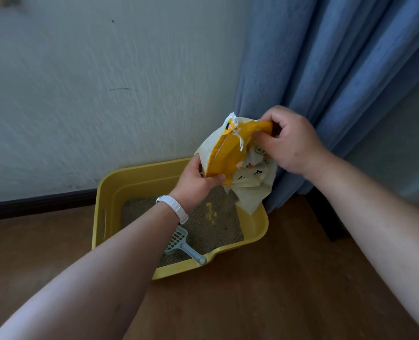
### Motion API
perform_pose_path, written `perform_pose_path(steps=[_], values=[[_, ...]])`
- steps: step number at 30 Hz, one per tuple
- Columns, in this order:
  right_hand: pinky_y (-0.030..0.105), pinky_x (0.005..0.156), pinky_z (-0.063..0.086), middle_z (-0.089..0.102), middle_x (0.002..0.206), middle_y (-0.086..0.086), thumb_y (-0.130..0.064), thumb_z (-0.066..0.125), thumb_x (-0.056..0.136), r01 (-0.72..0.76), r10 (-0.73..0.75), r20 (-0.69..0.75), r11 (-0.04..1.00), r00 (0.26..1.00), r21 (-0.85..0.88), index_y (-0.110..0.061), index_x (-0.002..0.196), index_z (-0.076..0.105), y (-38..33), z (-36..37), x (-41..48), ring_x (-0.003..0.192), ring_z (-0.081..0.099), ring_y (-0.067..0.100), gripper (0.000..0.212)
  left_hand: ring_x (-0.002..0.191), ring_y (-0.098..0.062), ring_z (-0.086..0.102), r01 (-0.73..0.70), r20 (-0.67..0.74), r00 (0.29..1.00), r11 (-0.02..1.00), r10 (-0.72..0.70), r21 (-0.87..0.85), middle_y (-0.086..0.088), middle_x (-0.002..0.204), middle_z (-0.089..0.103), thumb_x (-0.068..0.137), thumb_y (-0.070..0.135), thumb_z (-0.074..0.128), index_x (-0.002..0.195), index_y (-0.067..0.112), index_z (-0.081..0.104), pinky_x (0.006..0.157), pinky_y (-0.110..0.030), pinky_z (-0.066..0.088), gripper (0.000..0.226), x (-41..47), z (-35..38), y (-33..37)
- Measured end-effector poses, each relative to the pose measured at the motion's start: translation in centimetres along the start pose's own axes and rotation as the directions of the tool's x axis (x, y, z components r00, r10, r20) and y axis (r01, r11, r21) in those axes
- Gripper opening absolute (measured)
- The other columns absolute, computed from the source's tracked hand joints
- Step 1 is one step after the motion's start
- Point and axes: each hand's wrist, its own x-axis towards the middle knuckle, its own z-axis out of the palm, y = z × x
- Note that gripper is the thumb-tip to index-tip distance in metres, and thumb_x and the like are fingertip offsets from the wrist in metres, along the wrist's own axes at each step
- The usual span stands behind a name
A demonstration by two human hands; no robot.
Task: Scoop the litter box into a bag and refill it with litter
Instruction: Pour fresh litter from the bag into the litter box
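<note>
head view: litter bag (230, 155) over litter box (134, 177), toward 1 o'clock.
left hand (198, 177): clamped on the bag's lower edge.
right hand (291, 141): pinching its top.
risk: a fast tilt could spill litter past the rim.

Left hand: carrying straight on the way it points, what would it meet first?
The left hand grips the litter bag, so that comes first; beyond it probably the right hand, then the blue curtain; depth is unclear.
</note>
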Motion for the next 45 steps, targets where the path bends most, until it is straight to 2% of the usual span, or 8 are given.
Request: perform_pose_path(steps=[4, 8, 16, 20, 24, 31, 38, 45], values=[[0.016, 0.056, 0.04, 0.057, 0.075, 0.001, -0.022, 0.069, 0.086, -0.008, 0.008, -0.011, 1.0, 1.0, 0.008, -0.008, 0.077, 0.061, 0.5, 0.0, 0.0, 0.069, 0.052, 0.013, 0.019, 0.113, -0.019, 0.059, -0.009, 0.002, 1.0, 1.0, 0.009, 0.007, 0.002, 0.122, 0.062, 0.08, 0.011, 0.075, 0.127, 0.028, 0.049, 0.093, -0.04, 0.053, 0.056, 0.2, 0.1, -0.1], [0.011, 0.055, 0.039, 0.054, 0.073, -0.003, -0.022, 0.069, 0.087, -0.023, 0.023, -0.005, 1.0, 1.0, 0.02, -0.006, 0.078, 0.061, 0.7, -0.2, -0.2, 0.066, 0.048, 0.009, 0.019, 0.111, -0.017, 0.06, -0.018, 0.01, 1.0, 1.0, 0.017, 0.017, 0.002, 0.122, 0.061, 0.081, 0.009, 0.074, 0.129, 0.024, 0.049, 0.084, -0.029, 0.054, 0.056, 0.1, 0.4, 0.0], [0.015, 0.055, 0.041, 0.055, 0.073, -0.001, -0.023, 0.068, 0.087, -0.035, 0.035, -0.013, 0.999, 0.999, 0.033, -0.007, 0.078, 0.06, 1.4, -1.0, -0.6, 0.065, 0.05, 0.01, 0.02, 0.111, -0.016, 0.059, -0.038, 0.024, 0.999, 0.999, 0.037, 0.032, 0.002, 0.123, 0.061, 0.081, 0.009, 0.074, 0.128, 0.025, 0.048, 0.088, -0.034, 0.054, 0.057, 0.1, 1.4, 0.2], [0.024, 0.058, 0.044, 0.058, 0.076, 0.003, -0.02, 0.067, 0.086, -0.026, 0.026, -0.018, 0.999, 0.999, 0.033, -0.006, 0.078, 0.06, 1.4, -1.2, -0.8, 0.069, 0.055, 0.017, 0.018, 0.112, -0.017, 0.06, -0.034, 0.019, 0.999, 0.999, 0.033, 0.039, 0.002, 0.123, 0.061, 0.081, 0.009, 0.074, 0.131, 0.024, 0.047, 0.088, -0.034, 0.054, 0.058, 0.3, 1.4, 0.2], [0.019, 0.059, 0.04, 0.052, 0.074, -0.005, -0.017, 0.066, 0.085, 0.003, -0.002, -0.015, 0.999, 1.0, 0.043, -0.006, 0.076, 0.059, 1.1, -1.0, -0.7, 0.069, 0.05, 0.012, 0.016, 0.112, -0.018, 0.061, -0.053, -0.004, 0.999, 0.996, 0.053, 0.077, 0.002, 0.123, 0.063, 0.079, 0.014, 0.076, 0.133, 0.023, 0.048, 0.091, -0.039, 0.054, 0.062, 0.7, 0.8, 0.2], [0.024, 0.061, 0.039, 0.054, 0.076, 0.005, -0.011, 0.064, 0.084, 0.095, -0.093, -0.035, 0.994, 0.995, 0.052, -0.005, 0.073, 0.057, 0.7, 0.1, 0.5, 0.071, 0.049, 0.015, 0.014, 0.112, -0.016, 0.061, -0.05, -0.023, 0.998, 0.994, 0.053, 0.093, 0.005, 0.121, 0.065, 0.076, 0.02, 0.075, 0.133, 0.028, 0.049, 0.094, -0.046, 0.052, 0.064, 2.4, -0.4, 0.6], [0.027, 0.061, 0.041, 0.051, 0.076, -0.003, -0.014, 0.064, 0.085, 0.063, -0.059, -0.059, 0.996, 0.997, 0.069, -0.006, 0.075, 0.058, 1.1, 1.7, 1.9, 0.07, 0.049, 0.014, 0.014, 0.112, -0.016, 0.06, -0.062, -0.039, 0.997, 0.995, 0.065, 0.079, 0.004, 0.123, 0.063, 0.081, 0.013, 0.074, 0.135, 0.023, 0.047, 0.092, -0.04, 0.053, 0.061, 3.6, -1.2, -0.2], [0.025, 0.063, 0.04, 0.056, 0.08, 0.006, -0.012, 0.065, 0.083, 0.065, -0.061, -0.054, 0.995, 0.997, 0.076, -0.006, 0.077, 0.06, 1.6, 3.4, 2.7, 0.074, 0.053, 0.019, 0.011, 0.112, -0.019, 0.061, -0.064, -0.08, 0.994, 0.996, 0.069, 0.068, -0.001, 0.122, 0.064, 0.075, 0.015, 0.074, 0.134, 0.019, 0.049, 0.094, -0.046, 0.053, 0.064, 4.6, -2.4, -1.1]])
